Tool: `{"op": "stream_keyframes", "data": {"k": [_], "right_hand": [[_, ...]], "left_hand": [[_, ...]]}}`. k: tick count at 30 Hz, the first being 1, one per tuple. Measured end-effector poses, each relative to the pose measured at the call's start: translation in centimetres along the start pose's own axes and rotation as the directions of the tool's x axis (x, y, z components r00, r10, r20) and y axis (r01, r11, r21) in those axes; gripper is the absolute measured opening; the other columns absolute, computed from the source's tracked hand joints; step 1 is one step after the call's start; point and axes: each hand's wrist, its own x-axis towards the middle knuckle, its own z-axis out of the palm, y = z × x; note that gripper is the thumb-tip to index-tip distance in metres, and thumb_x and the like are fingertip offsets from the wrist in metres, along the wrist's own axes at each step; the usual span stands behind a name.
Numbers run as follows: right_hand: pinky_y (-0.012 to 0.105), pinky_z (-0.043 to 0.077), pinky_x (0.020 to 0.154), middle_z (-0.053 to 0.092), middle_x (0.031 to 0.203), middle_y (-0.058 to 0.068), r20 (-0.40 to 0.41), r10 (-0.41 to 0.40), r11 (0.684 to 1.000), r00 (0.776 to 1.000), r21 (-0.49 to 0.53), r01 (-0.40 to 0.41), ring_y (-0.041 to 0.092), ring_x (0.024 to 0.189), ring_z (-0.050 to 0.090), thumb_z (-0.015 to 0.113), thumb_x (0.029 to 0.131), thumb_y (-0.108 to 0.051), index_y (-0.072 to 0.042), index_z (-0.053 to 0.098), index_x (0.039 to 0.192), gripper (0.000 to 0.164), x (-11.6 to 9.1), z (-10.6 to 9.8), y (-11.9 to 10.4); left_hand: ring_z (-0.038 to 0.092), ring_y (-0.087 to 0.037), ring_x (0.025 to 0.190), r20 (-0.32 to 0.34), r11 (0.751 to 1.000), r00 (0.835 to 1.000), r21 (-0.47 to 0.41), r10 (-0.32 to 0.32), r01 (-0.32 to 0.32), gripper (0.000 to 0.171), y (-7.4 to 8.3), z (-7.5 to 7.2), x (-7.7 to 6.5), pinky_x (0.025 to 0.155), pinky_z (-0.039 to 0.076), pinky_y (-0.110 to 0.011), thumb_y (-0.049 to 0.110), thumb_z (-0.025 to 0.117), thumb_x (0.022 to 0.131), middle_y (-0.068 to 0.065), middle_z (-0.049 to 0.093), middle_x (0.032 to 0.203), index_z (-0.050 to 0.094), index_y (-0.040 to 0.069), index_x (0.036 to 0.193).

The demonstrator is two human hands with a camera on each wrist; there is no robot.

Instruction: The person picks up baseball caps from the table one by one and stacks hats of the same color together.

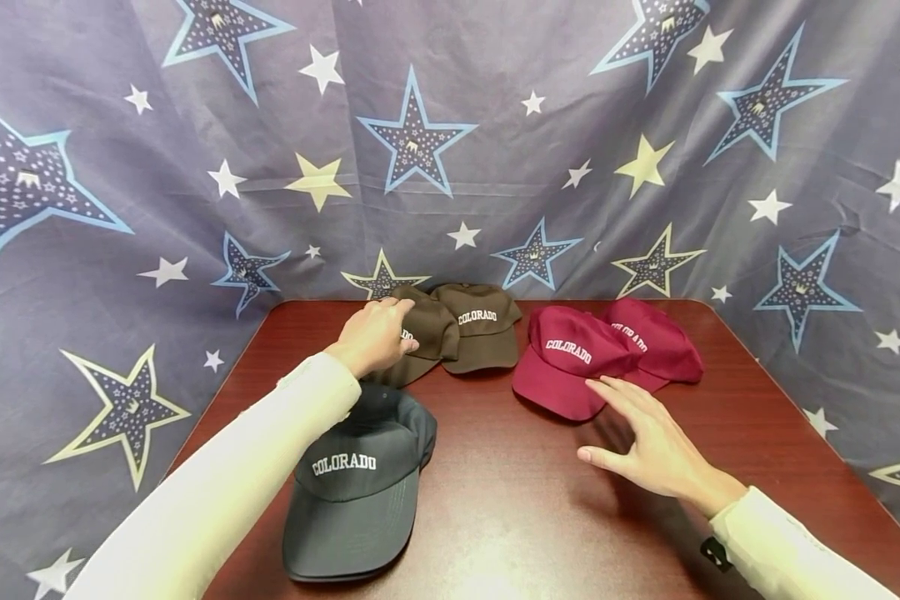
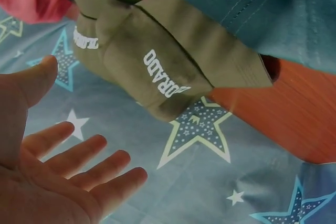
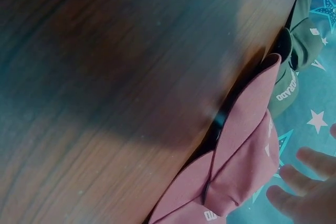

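In the head view my left hand (image 1: pixel 375 337) reaches out above the left brown cap (image 1: pixel 433 321) and partly covers it. The left wrist view shows that hand's fingers (image 2: pixel 86 156) spread and apart from the cap. A second brown cap (image 1: pixel 483 342) overlaps the first. My right hand (image 1: pixel 656 446) hovers with relaxed fingers just in front of a maroon cap (image 1: pixel 558 396), holding nothing. Another maroon cap (image 1: pixel 663 337) is tucked behind that one. Nearer me, a dark grey cap (image 1: pixel 352 521) lies beneath my left forearm, its brim towards me. White "COLORADO" lettering marks the caps.
The caps lie on a reddish-brown wooden table (image 1: pixel 495 500). A grey curtain (image 1: pixel 472 75) printed with stars hangs behind it and along both sides, close to the table's edges.
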Motion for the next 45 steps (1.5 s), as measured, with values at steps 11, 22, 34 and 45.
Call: {"op": "stream_keyframes", "data": {"k": [11,22,34,45], "right_hand": [[0.060,0.033,0.110,0.050,0.151,0.012,0.004,0.015,1.000,1.000,-0.002,-0.015,0.035,0.141,0.042,0.087,0.075,-0.056,-0.027,0.047,0.154,0.094,0.0,-0.3,0.2],[0.057,0.034,0.112,0.048,0.153,0.008,0.009,0.024,1.000,1.000,0.007,-0.025,0.030,0.142,0.041,0.087,0.074,-0.057,-0.029,0.046,0.155,0.095,0.1,-0.2,0.1],[0.056,0.033,0.113,0.050,0.152,0.010,-0.001,0.003,1.000,1.000,-0.004,-0.003,0.027,0.142,0.041,0.088,0.074,-0.055,-0.027,0.047,0.155,0.095,-0.3,0.1,0.2],[0.058,0.033,0.112,0.050,0.152,0.011,0.002,0.008,1.000,1.000,-0.002,-0.008,0.031,0.142,0.042,0.087,0.075,-0.056,-0.026,0.047,0.155,0.094,-0.6,0.2,0.4]], "left_hand": [[0.052,-0.047,0.130,0.101,0.997,0.994,0.057,-0.048,0.043,0.068,0.6,0.9,3.0,0.103,0.045,-0.060,0.027,0.077,0.092,-0.018,0.052,0.149,0.049,0.007,0.151],[0.029,-0.047,0.148,0.234,0.988,0.961,0.081,-0.149,0.134,0.080,0.0,2.8,4.1,0.116,0.025,-0.067,0.028,0.074,0.096,-0.014,0.024,0.168,0.031,0.013,0.162],[0.035,-0.046,0.141,0.269,0.983,0.947,0.096,-0.177,0.157,0.071,0.4,4.8,4.2,0.110,0.026,-0.072,0.020,0.070,0.097,-0.013,0.034,0.162,0.036,0.014,0.160],[0.046,-0.054,0.127,0.213,0.981,0.957,0.051,-0.194,0.188,0.054,-0.9,6.5,4.7,0.093,0.049,-0.066,-0.003,0.065,0.092,-0.019,0.043,0.150,0.050,0.006,0.143]]}}
